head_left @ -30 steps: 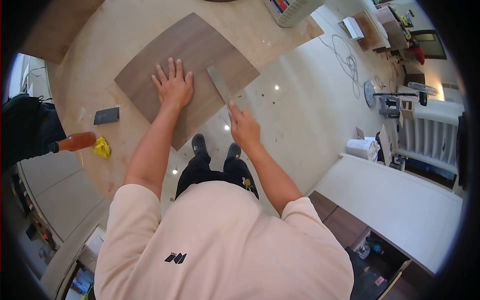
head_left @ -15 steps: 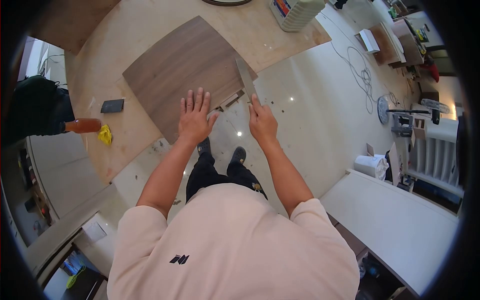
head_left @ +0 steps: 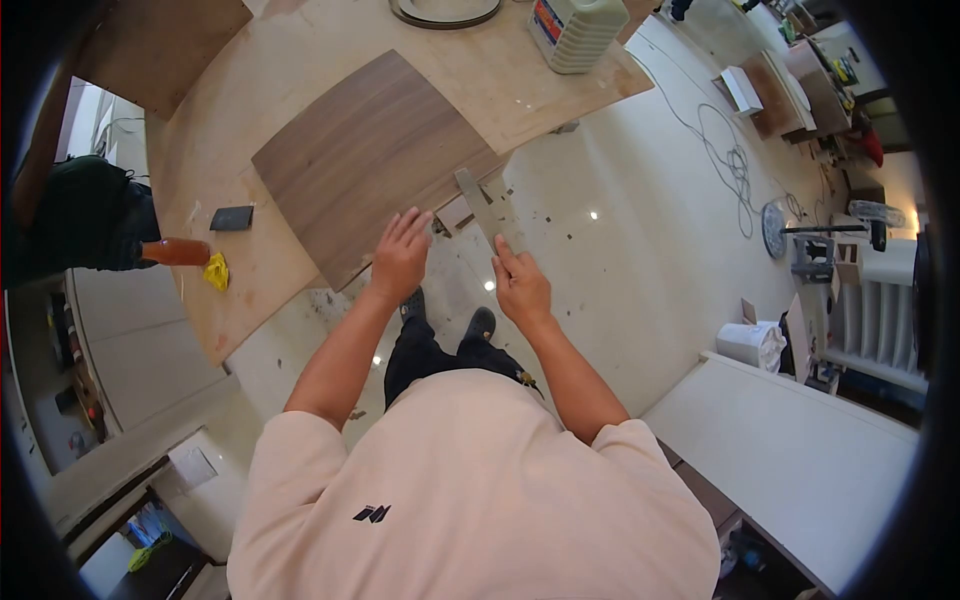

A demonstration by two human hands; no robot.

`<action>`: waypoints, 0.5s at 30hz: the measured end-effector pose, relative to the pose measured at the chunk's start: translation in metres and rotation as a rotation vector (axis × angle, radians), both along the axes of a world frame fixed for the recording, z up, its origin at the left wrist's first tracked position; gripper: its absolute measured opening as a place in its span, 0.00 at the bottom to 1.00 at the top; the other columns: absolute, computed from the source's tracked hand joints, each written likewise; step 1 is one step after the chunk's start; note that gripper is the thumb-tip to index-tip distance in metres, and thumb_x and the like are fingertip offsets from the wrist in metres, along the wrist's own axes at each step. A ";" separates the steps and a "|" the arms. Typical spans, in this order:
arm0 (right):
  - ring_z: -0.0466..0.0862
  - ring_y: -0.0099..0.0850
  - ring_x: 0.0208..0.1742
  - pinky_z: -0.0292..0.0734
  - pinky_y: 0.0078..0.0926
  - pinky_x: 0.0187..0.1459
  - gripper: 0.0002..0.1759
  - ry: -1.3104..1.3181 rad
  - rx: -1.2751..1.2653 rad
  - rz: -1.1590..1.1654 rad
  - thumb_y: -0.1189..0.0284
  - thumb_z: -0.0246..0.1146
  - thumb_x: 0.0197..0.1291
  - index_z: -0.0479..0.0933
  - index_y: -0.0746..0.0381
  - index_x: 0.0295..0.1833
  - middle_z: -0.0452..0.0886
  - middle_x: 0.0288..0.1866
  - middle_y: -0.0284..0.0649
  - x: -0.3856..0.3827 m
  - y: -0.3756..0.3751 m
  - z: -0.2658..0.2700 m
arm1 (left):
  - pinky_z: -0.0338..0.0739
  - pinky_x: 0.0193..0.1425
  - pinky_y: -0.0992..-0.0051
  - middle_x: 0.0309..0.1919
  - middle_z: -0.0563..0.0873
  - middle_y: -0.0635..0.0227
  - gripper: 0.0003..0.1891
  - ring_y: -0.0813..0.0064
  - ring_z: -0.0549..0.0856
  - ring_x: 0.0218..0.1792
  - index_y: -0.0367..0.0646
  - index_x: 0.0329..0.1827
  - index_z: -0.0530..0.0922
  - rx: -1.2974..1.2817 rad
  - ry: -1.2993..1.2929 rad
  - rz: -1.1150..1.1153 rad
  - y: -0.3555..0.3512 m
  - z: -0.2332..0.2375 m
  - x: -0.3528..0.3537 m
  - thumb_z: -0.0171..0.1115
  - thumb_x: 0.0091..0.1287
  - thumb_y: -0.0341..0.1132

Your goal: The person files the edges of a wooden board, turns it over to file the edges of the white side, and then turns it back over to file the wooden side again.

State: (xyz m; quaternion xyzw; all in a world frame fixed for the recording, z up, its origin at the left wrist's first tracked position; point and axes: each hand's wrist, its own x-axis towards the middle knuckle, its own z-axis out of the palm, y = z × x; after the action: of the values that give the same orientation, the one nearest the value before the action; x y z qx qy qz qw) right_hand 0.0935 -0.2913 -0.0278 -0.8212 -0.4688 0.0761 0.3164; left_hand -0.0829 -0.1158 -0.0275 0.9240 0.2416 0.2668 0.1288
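A brown wood-grain board lies flat on the plywood worktop. My right hand is closed round the near end of a flat grey metal file, index finger stretched along it. The file's far end overlaps the board's near right corner, while the rest slants out over the floor. At the board's near edge is my left hand, its fingers stretched out and holding nothing. Small dark offcuts show below the edge between my hands.
A white jug and a coiled strip sit at the back of the worktop. To the left are a dark block, a crumpled yellow piece and an orange bottle-shaped thing. A fan and loose cable are on the right.
My left hand has lifted from the board's face and shifted right and nearer me. My right hand has drawn the file down toward me, away from along the board's edge.
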 end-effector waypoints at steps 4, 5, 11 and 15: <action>0.78 0.42 0.25 0.76 0.42 0.28 0.24 0.000 -0.026 0.047 0.62 0.66 0.69 0.79 0.37 0.69 0.73 0.30 0.38 -0.003 -0.008 -0.004 | 0.65 0.76 0.48 0.60 0.86 0.59 0.07 0.51 0.79 0.68 0.41 0.45 0.83 -0.135 0.081 -0.158 -0.035 0.009 -0.037 0.67 0.67 0.33; 0.78 0.42 0.25 0.76 0.42 0.27 0.24 0.006 -0.022 0.055 0.62 0.66 0.68 0.79 0.37 0.69 0.73 0.30 0.38 -0.005 -0.013 -0.006 | 0.64 0.77 0.47 0.61 0.85 0.58 0.08 0.50 0.78 0.69 0.41 0.46 0.82 -0.199 0.092 -0.180 -0.036 0.010 -0.041 0.67 0.68 0.34; 0.80 0.45 0.26 0.77 0.44 0.28 0.25 -0.050 -0.088 0.118 0.62 0.65 0.69 0.76 0.38 0.71 0.74 0.32 0.39 -0.014 -0.010 -0.010 | 0.49 0.82 0.43 0.80 0.65 0.57 0.27 0.43 0.57 0.81 0.52 0.73 0.74 -0.165 0.213 0.471 0.077 0.014 0.029 0.55 0.75 0.52; 0.83 0.51 0.30 0.79 0.49 0.31 0.25 -0.117 -0.056 0.051 0.62 0.62 0.71 0.75 0.39 0.72 0.76 0.34 0.43 0.019 0.078 -0.006 | 0.41 0.84 0.44 0.84 0.58 0.61 0.33 0.45 0.51 0.83 0.63 0.82 0.64 -0.113 0.444 0.565 0.087 0.006 0.039 0.45 0.77 0.62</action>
State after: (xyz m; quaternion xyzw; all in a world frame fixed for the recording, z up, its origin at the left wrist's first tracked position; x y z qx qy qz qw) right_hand 0.1123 -0.2133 -0.0338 -0.8204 -0.5051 0.0492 0.2633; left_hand -0.0444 -0.0291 -0.0218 0.8477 0.5238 0.0712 0.0453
